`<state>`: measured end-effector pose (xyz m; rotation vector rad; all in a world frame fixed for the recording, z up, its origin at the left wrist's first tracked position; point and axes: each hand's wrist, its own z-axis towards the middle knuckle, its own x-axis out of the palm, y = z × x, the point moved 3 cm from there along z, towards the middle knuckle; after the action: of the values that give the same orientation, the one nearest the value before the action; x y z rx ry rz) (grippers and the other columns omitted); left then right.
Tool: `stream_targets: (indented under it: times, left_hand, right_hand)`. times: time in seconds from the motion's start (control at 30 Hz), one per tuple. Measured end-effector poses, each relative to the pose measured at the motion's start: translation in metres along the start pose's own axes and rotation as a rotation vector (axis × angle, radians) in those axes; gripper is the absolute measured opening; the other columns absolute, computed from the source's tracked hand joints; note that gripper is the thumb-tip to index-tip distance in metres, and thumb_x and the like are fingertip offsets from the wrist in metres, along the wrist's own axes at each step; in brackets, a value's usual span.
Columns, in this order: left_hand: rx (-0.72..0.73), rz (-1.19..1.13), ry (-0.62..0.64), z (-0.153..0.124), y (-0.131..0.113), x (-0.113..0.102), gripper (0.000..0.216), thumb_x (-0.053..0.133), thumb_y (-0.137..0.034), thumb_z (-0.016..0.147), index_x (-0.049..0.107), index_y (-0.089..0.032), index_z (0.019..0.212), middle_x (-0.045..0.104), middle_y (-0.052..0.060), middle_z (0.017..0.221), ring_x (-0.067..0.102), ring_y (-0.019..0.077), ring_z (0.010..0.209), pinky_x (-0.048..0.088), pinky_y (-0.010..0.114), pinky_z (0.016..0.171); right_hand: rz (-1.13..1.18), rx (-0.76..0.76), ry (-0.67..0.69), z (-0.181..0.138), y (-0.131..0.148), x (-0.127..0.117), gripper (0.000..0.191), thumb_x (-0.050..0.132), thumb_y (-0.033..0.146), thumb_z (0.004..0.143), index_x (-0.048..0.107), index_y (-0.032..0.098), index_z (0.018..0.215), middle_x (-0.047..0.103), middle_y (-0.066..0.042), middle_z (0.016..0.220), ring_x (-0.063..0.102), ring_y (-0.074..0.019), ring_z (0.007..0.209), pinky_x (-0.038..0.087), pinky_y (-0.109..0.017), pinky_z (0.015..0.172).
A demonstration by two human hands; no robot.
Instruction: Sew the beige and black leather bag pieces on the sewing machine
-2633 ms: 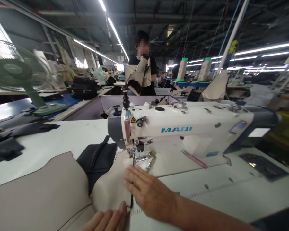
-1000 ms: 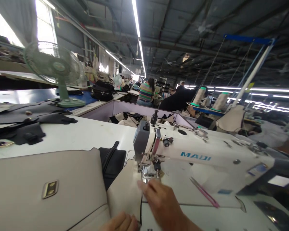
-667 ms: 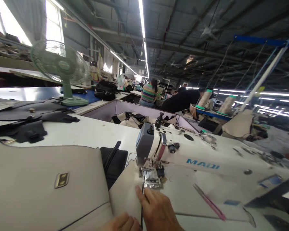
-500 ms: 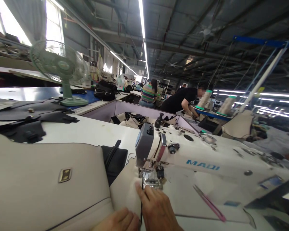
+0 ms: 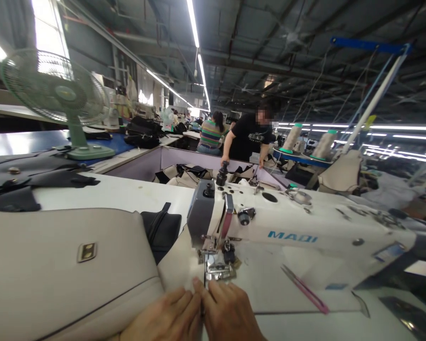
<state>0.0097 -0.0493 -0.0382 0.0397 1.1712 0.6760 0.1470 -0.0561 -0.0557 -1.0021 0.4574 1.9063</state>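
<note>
A white MAQI sewing machine [image 5: 291,227] stands on the white table [image 5: 120,194]. Its presser foot [image 5: 218,270] rests on a beige leather piece [image 5: 179,267]. My left hand [image 5: 163,317] and my right hand [image 5: 227,315] lie side by side, flat on that piece just in front of the foot. Both press the beige leather piece down along its dark edge. A larger beige panel with a small metal plate [image 5: 86,252] spreads to the left.
A black bag part [image 5: 161,229] lies behind the beige piece. Pink-handled snips [image 5: 305,289] rest under the machine arm. A green fan [image 5: 62,102] and dark leather pieces [image 5: 24,177] sit at the left. A person in black [image 5: 250,137] bends over a bin of bag parts [image 5: 188,173].
My left hand has slid forward beside my right hand, close to the presser foot. The view has shifted a little right. The person in black has straightened up behind the bin.
</note>
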Motion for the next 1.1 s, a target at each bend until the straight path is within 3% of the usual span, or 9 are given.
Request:
stream_targets:
  times: [0.2,0.43,0.6,0.7,0.83,0.97,1.1]
  left_hand:
    - [0.045,0.029,0.077,0.002,0.008,0.005,0.018,0.058,-0.011,0.088,0.067,-0.013,0.104,0.070,0.006,0.098,0.062,0.0179,0.084,0.046,0.031,0.078]
    - [0.082,0.018,0.143,0.009,0.023,0.008,0.017,0.052,-0.010,0.094,0.065,-0.014,0.104,0.068,0.005,0.097,0.060,0.0171,0.084,0.045,0.030,0.074]
    - [0.038,-0.004,0.173,0.010,0.031,0.015,0.016,0.056,-0.011,0.092,0.063,-0.015,0.106,0.066,0.003,0.097,0.059,0.0184,0.084,0.044,0.032,0.076]
    - [-0.034,-0.048,0.191,0.012,0.034,0.012,0.012,0.061,-0.010,0.088,0.064,-0.016,0.098,0.066,0.001,0.091,0.059,0.0194,0.080,0.044,0.033,0.074]
    - [-0.090,-0.136,0.242,0.022,0.040,0.004,0.011,0.059,-0.008,0.087,0.064,-0.017,0.092,0.065,0.001,0.089,0.059,0.0198,0.079,0.043,0.033,0.073]
    - [-0.081,-0.227,0.329,0.031,0.048,-0.003,0.009,0.065,-0.014,0.084,0.062,-0.017,0.091,0.065,0.002,0.091,0.059,0.0213,0.083,0.045,0.034,0.075]
    - [-0.070,-0.192,0.377,0.018,0.052,-0.010,0.018,0.061,-0.010,0.084,0.061,-0.016,0.100,0.065,0.003,0.097,0.061,0.0221,0.086,0.048,0.035,0.075]
  right_hand:
    - [0.022,0.048,0.077,0.004,-0.004,-0.001,0.053,0.051,0.000,0.077,0.052,0.015,0.127,0.061,-0.001,0.080,0.058,-0.0205,0.063,0.039,-0.033,0.053]
    - [0.151,0.124,0.034,0.000,-0.013,-0.011,0.034,0.048,0.004,0.085,0.060,0.020,0.113,0.061,-0.001,0.080,0.061,-0.0199,0.061,0.042,-0.031,0.051]
    - [0.114,0.204,0.121,0.011,-0.021,-0.022,0.028,0.073,0.009,0.078,0.060,0.023,0.098,0.063,0.001,0.087,0.064,-0.0214,0.068,0.046,-0.030,0.054]
    - [0.065,0.136,0.164,0.020,-0.021,-0.017,0.030,0.078,0.012,0.078,0.058,0.021,0.100,0.064,-0.001,0.091,0.064,-0.0221,0.075,0.048,-0.030,0.057]
    - [0.027,0.000,0.227,0.027,-0.020,-0.001,0.011,0.060,0.009,0.092,0.057,0.018,0.095,0.062,-0.001,0.089,0.060,-0.0178,0.070,0.044,-0.028,0.054]
    - [0.002,-0.050,0.238,0.028,-0.022,0.004,0.010,0.057,0.009,0.094,0.055,0.018,0.088,0.059,-0.001,0.087,0.056,-0.0174,0.065,0.039,-0.030,0.050]
    - [0.024,-0.142,0.237,0.028,-0.022,0.004,0.015,0.052,0.007,0.095,0.054,0.018,0.086,0.058,-0.001,0.085,0.054,-0.0168,0.064,0.033,-0.031,0.047]
